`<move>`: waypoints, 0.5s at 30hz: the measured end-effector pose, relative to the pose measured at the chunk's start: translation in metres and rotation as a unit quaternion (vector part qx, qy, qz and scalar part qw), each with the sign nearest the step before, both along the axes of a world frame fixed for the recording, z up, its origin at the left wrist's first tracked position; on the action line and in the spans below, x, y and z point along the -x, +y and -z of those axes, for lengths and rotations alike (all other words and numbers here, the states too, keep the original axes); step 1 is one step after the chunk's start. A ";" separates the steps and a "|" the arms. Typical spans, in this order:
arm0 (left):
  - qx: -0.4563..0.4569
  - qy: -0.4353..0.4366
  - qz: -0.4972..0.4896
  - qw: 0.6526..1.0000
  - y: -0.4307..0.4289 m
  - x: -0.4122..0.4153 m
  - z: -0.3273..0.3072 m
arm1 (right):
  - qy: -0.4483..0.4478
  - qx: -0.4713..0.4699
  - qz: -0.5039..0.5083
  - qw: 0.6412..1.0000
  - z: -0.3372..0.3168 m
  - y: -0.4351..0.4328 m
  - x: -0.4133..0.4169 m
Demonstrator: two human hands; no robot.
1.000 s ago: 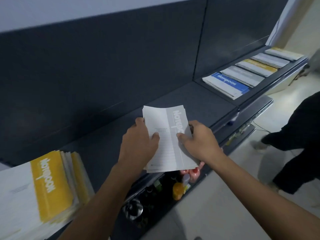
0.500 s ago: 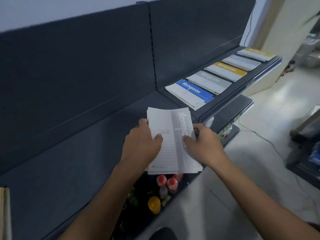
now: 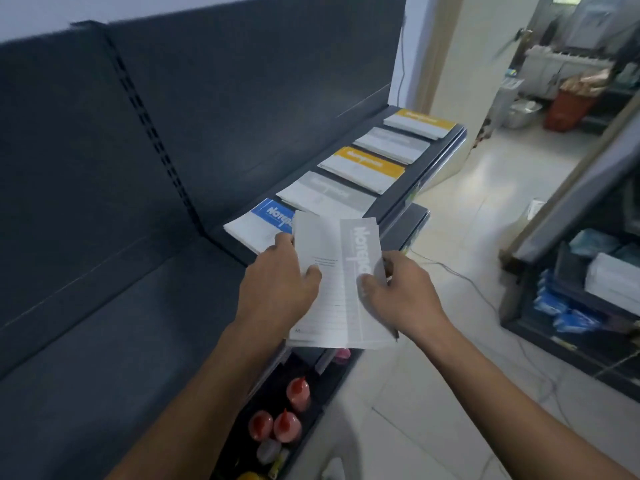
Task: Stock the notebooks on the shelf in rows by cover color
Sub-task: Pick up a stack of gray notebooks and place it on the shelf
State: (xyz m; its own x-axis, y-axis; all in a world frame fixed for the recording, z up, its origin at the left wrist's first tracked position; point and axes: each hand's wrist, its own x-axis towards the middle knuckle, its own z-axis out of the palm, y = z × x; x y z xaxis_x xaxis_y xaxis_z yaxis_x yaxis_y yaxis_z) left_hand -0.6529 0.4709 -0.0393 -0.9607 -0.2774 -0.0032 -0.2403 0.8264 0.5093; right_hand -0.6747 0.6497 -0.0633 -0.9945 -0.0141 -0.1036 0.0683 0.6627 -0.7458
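My view has swung right along the shelf [image 3: 104,341], and the gray notebooks [image 3: 341,282] now hang just over the near end of the row. My left hand [image 3: 277,289] and right hand [image 3: 398,296] each pinch a side edge, thumbs on the cover.

Five stacks lie on the shelf:
- one blue stack [image 3: 263,220]
- the near gray stack [image 3: 329,195]
- the near yellow stack [image 3: 363,166]
- the far gray stack [image 3: 391,143]
- the far yellow stack [image 3: 419,123]

One bundle is in my two hands, not yet placed. I judge the stocking partly done, since gray and yellow each sit split in two places.

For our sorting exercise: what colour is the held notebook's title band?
Grey; the notebook shows best in the head view.
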 end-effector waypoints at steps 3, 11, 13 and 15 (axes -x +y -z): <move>0.002 0.007 0.020 1.000 0.017 0.043 0.004 | 0.011 -0.011 0.008 1.000 -0.002 0.018 0.037; 0.016 -0.003 0.010 1.000 0.064 0.126 0.007 | 0.001 0.023 -0.007 1.000 -0.001 0.068 0.121; 0.014 0.001 -0.005 1.000 0.078 0.142 0.008 | 0.007 0.017 -0.028 0.999 0.000 0.083 0.142; 0.009 0.006 -0.030 0.999 0.094 0.154 0.010 | 0.013 0.012 -0.054 0.998 0.001 0.098 0.164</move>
State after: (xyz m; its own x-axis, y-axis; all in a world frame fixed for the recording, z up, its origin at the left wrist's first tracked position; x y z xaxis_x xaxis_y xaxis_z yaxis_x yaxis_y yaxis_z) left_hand -0.8072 0.5649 -0.0494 -0.9424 -0.3343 0.0138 -0.2834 0.8195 0.4981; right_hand -0.8385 0.7481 -0.0648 -0.9894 -0.1238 -0.0758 -0.0225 0.6467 -0.7624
